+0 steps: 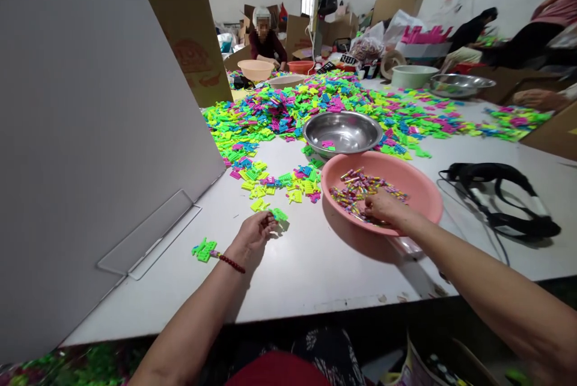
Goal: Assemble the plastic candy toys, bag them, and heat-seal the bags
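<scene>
Currently I have the left hand (256, 232) low over the worktop (306, 278), its fingertips pinched on a green piece (280, 214) of moulded plastic. Off to the right, I have the right hand (384, 206) inside the pink basin (426, 193), fingers down among the small striped sticks (346, 198); they curl inward, but from my end I cannot tell whether they grip one.

Just beside the left wrist, which wears a dark red bead bracelet (232, 263), I see a bright green plastic figure (206, 251) lying flat. Ahead of that hand, loose yellow, green, pink and blue pieces (293, 180) form a scattered band, and beyond them rises a large heap (293, 103) of the same sort. A steel bowl (345, 130) stands right behind the basin, a few pink pieces inside it. To the basin's right I get a black strap headset (507, 199) with a cable. A tall white panel (103, 121) fills my left side, and a co-worker (268, 43) is behind the heap.
</scene>
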Demonstrator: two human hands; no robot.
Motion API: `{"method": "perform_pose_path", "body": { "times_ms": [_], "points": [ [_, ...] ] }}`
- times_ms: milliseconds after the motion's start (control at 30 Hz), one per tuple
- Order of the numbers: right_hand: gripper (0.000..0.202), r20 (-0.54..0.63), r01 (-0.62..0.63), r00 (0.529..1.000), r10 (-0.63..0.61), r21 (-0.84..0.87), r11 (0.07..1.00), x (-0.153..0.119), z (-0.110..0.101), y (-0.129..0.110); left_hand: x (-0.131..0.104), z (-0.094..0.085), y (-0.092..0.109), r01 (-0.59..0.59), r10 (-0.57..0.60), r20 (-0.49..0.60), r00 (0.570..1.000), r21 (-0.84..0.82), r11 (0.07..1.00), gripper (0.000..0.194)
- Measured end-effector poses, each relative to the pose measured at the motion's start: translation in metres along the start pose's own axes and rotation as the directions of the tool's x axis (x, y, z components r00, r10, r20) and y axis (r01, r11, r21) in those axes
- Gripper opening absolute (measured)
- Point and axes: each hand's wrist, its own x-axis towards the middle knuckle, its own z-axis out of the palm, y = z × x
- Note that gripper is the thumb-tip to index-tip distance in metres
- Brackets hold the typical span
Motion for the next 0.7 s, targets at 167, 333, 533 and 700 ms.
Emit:
{"method": "perform_pose_path", "body": {
  "times_ms": [167,333,533,700],
  "points": [
    [0.019,-0.061,-0.080,0.995,0.080,-0.004,0.997,-0.020,-0.026,-0.015,-0.028,0.002,0.000,0.082,-0.078,-0.044,0.996,0.083,0.993,0.032],
    [0.036,-0.401,0.043,0.912,0.089,0.309,0.950,-0.061,-0.034,-0.054,-0.031,0.013,-0.001,0.057,0.022,-0.230,0.973,0.331,0.942,0.036],
    [0.040,-0.302,0.285,0.953,0.035,0.928,0.239,-0.101,0.045,-0.119,-0.030,0.044,-0.009,-0.115,0.270,-0.146,0.952,0.647,0.754,0.038],
    [0.052,-0.023,0.037,0.997,0.078,0.982,-0.184,-0.126,0.092,-0.151,-0.057,0.050,-0.010,-0.075,0.096,-0.062,0.993,0.280,0.957,0.029]
  ]
}}
